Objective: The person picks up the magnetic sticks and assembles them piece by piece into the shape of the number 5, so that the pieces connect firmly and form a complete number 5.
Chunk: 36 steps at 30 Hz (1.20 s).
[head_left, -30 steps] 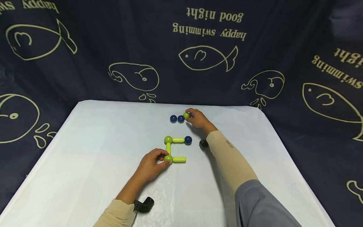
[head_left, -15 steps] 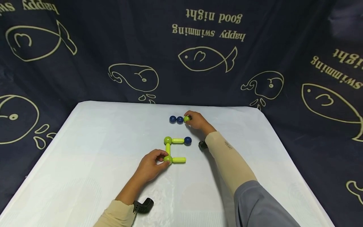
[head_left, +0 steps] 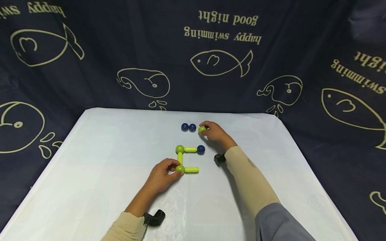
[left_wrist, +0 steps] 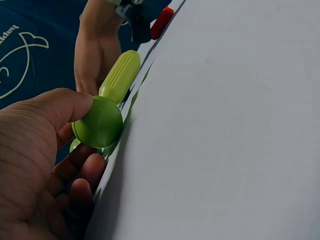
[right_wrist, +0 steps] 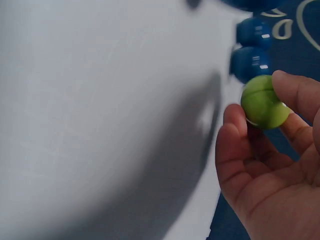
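My left hand [head_left: 162,175] pinches a green ball [left_wrist: 100,122] at the near corner of a C-shaped build on the table. One green rod [head_left: 191,170] points right from that ball, and another rod [head_left: 180,157] runs away from me to a second green ball [head_left: 179,149]. From there a green rod [head_left: 190,149] leads to a blue ball [head_left: 200,149]. Farther back, my right hand [head_left: 214,132] holds a loose green ball [right_wrist: 265,102] between thumb and fingers. Two blue balls, one left [head_left: 184,127] and one right [head_left: 192,127], sit touching just left of it.
A white cover [head_left: 90,160] lies over the table. Behind it hangs a dark cloth [head_left: 181,90] printed with fish and whales. Black devices are strapped to the left wrist [head_left: 154,218] and right wrist [head_left: 219,158]. Some red object [left_wrist: 162,22] shows in the left wrist view.
My right hand has drawn the green ball slightly right and toward me, so a gap now separates it from the two blue balls. The left hand stays on the build.
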Each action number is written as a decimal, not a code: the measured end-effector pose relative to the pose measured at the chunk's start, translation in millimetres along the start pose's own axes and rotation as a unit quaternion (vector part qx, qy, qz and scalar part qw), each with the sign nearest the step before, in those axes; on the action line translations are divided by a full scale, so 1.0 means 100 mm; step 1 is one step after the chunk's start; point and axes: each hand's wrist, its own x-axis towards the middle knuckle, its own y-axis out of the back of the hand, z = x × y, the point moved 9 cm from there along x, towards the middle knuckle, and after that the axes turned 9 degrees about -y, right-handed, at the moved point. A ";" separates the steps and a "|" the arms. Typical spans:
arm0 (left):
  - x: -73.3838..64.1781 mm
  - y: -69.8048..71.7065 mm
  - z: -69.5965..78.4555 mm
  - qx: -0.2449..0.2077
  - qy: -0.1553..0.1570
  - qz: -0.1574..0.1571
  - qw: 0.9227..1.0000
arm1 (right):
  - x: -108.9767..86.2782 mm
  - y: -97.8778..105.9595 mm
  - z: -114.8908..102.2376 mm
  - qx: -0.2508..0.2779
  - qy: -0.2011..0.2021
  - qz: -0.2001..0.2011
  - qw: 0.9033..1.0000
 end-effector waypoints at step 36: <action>0.02 -0.03 -0.05 0.023 0.016 -0.015 0.999 | -1.47 -0.54 0.12 -0.017 0.113 -0.109 0.987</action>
